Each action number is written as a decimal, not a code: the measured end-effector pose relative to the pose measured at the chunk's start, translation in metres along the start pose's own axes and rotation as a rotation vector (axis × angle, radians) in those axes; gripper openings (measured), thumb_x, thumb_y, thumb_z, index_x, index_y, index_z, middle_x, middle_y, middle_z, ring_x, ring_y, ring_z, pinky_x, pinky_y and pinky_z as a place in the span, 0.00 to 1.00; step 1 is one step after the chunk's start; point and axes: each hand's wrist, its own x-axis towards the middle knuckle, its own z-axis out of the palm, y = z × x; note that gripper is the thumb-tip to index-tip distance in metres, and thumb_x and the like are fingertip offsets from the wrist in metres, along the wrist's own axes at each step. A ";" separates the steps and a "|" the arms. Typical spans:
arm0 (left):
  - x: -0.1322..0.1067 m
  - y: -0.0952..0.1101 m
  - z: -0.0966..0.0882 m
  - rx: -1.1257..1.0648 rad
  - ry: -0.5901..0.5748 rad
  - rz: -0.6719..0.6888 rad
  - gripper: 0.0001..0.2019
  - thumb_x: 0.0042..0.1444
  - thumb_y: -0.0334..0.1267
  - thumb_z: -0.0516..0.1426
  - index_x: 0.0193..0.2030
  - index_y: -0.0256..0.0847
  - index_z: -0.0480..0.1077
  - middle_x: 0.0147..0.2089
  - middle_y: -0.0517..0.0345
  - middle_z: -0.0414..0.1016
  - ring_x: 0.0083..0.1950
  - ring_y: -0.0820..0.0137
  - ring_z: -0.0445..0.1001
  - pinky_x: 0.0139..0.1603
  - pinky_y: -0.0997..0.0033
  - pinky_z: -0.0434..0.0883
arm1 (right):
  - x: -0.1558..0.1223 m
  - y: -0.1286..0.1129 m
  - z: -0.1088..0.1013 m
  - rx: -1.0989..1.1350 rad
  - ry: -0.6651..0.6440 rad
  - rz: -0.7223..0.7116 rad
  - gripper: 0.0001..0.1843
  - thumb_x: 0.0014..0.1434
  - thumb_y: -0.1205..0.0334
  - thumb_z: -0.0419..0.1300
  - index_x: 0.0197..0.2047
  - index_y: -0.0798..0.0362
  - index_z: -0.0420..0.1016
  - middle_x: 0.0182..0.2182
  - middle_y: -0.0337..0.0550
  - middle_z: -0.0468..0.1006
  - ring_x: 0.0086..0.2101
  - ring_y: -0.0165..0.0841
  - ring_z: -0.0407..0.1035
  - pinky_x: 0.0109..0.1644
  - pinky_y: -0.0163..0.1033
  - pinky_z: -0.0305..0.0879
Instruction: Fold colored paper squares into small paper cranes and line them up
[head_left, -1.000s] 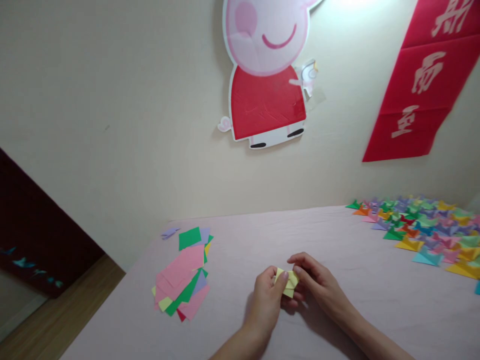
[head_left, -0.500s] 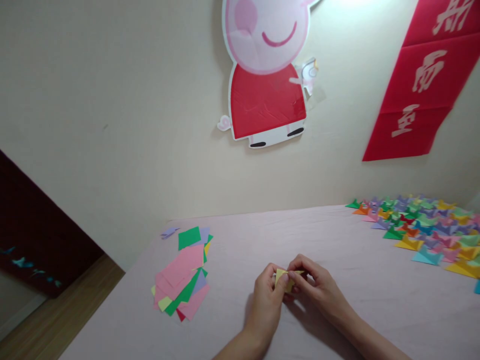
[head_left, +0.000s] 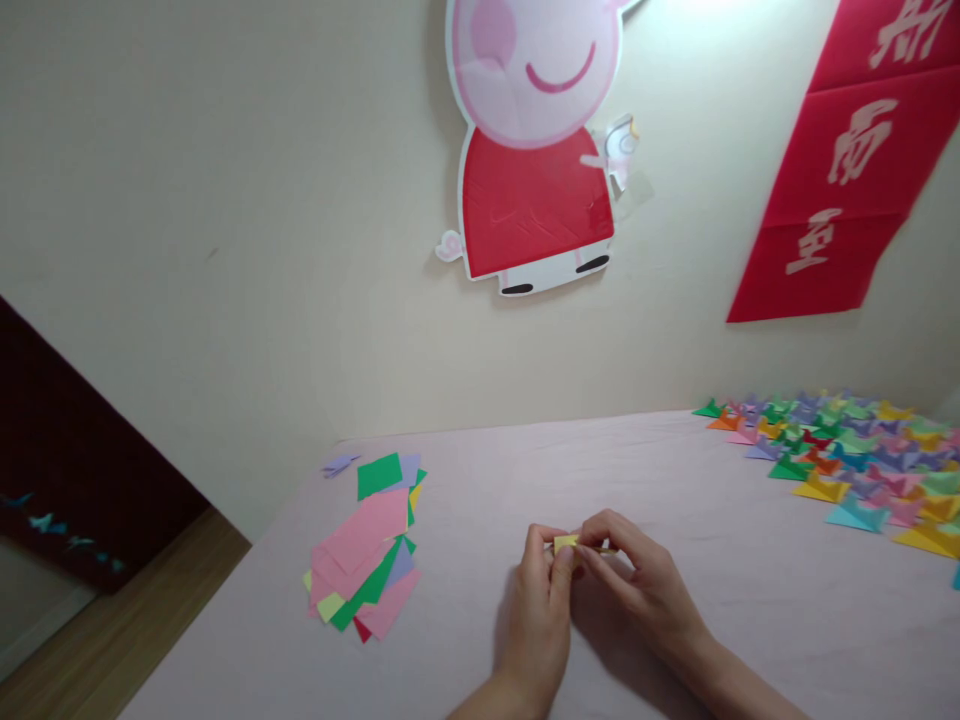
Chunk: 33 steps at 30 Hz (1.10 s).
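Note:
Between both hands is a small folded piece of yellow paper (head_left: 566, 541), held just above the table near the front middle. My left hand (head_left: 541, 590) pinches its left side, thumb on the near face. My right hand (head_left: 637, 575) grips the right side between thumb and fingers, and a thin yellow edge sticks out past those fingertips. Much of the paper is hidden by the fingers, so its full folded shape cannot be made out.
Loose coloured paper sheets (head_left: 360, 550) lie in an overlapping pile at the left. A folded purple paper (head_left: 340, 465) sits behind them. Rows of folded paper figures (head_left: 855, 460) cover the table's right side. The pale tablecloth (head_left: 247, 640) reaches the wall (head_left: 300, 250).
The yellow paper has tilted between my fingers, so less of its face shows and more of its edge. My left hand has turned slightly and shifted a little to the right.

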 end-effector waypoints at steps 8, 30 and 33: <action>-0.002 0.003 0.001 0.053 -0.022 0.084 0.12 0.69 0.49 0.48 0.44 0.44 0.64 0.40 0.56 0.78 0.39 0.66 0.75 0.38 0.71 0.66 | 0.000 0.004 0.000 -0.007 0.027 -0.037 0.06 0.64 0.62 0.58 0.34 0.50 0.73 0.30 0.39 0.76 0.33 0.33 0.70 0.38 0.36 0.66; 0.010 0.006 -0.003 -0.104 -0.039 0.050 0.14 0.62 0.50 0.55 0.39 0.41 0.70 0.34 0.57 0.77 0.36 0.65 0.76 0.39 0.69 0.72 | 0.005 -0.001 -0.004 0.076 -0.055 0.181 0.15 0.62 0.50 0.56 0.33 0.51 0.76 0.24 0.39 0.78 0.26 0.33 0.72 0.32 0.35 0.67; 0.011 0.003 -0.002 -0.139 -0.043 0.058 0.15 0.61 0.51 0.56 0.36 0.40 0.69 0.31 0.57 0.76 0.34 0.66 0.75 0.37 0.69 0.73 | 0.005 -0.004 -0.004 0.118 -0.070 0.229 0.20 0.63 0.47 0.53 0.28 0.51 0.74 0.21 0.38 0.76 0.25 0.32 0.71 0.31 0.34 0.66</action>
